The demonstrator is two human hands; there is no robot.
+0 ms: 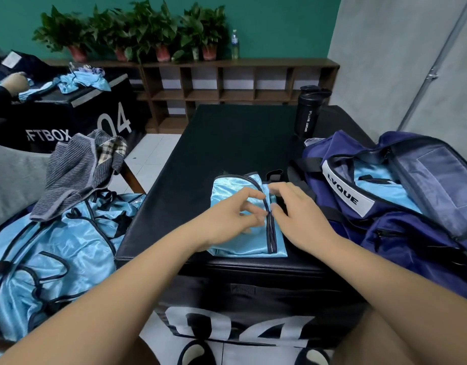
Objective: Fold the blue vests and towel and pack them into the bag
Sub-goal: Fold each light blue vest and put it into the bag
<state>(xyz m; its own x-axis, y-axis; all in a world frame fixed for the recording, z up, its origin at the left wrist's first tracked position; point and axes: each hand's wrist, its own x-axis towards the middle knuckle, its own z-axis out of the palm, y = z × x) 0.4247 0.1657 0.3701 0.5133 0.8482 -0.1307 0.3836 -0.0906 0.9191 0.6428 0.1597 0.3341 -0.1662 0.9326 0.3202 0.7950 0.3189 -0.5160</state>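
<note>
Light-blue satin vest [227,191]: folded on black padded worktop [227,143], just beside navy fabric bag [411,233].
Handling: limp, slippery; we would hold the bound edges.
Left grip [227,219]: pinches dark trim.
Right grip [295,206]: curled on the trim; whether it pinches, we cannot tell.

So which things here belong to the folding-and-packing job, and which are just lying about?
Job in hand: folded vest, with left hand and right hand on it; vest pile; grey towel; navy bag with packed vest inside; black box as work surface.

Lying about: sport bottle; water bottle; potted plants; shelf.
</note>
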